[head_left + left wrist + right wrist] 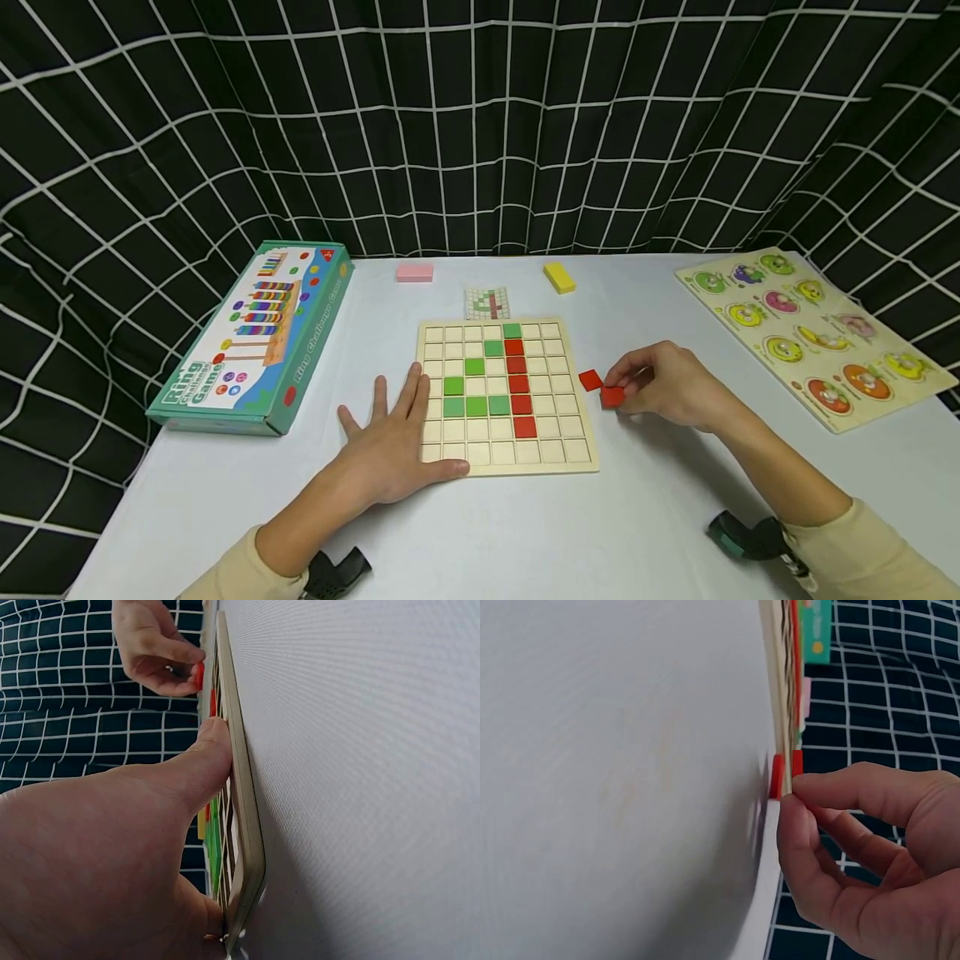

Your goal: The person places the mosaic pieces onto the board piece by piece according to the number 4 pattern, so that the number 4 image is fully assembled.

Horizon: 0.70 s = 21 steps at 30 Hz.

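Observation:
A wooden grid board [551, 455] lies flat on the white table. Green tiles [475, 367] form a slanted line and a short row on it, beside a column of red tiles [519, 384]. My left hand [390, 454] rests at the board's left side, fingers spread, its thumb [208, 754] on the front edge. To the right of the board, my right hand [670, 387] pinches a red square tile [612, 397] between thumb and fingertips. Another loose red tile [590, 380] lies close by, between that hand and the board.
Behind the board is a small printed pattern card [487, 304], with a pink block [415, 273] and a yellow block [558, 277] farther back. A boxed ring game [255, 342] stands at left. The fruit puzzle board [817, 337] lies at right. A black gridded curtain [495, 125] surrounds the table.

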Available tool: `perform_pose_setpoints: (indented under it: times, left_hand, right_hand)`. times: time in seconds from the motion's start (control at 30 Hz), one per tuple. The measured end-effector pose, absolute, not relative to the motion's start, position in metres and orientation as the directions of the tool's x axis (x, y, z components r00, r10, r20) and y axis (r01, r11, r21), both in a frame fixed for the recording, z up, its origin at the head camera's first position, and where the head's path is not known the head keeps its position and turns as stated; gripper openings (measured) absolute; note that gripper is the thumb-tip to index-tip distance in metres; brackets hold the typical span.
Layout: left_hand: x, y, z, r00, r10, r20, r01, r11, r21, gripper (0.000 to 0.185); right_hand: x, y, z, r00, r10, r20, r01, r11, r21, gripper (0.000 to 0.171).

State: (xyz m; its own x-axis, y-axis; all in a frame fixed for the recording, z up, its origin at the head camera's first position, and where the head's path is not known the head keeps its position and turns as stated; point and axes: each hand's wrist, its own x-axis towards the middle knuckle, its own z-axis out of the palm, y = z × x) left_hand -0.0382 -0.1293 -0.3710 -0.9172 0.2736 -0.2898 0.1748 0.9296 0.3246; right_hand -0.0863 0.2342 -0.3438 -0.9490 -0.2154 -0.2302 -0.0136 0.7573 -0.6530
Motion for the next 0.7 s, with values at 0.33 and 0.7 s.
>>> perform_pose_setpoints:
  times: [0.33,0.7]
  left_hand:
    - [-0.039,-0.13,-0.371,-0.917,0.274,-0.291,0.175,0.929,0.326,0.126]
    - [-0.039,-0.129,-0.373,-0.916,0.278,-0.288,0.175,0.925,0.336,0.126]
  right_hand:
    - [-0.08,0.217,-0.337,-0.941,-0.279,-0.19,-0.079,0.73,-0.679,0.028]
    - [-0.07,0.189,-0.333,-0.884,-0.415,-0.216,-0.092,0.607,-0.79,0.025]
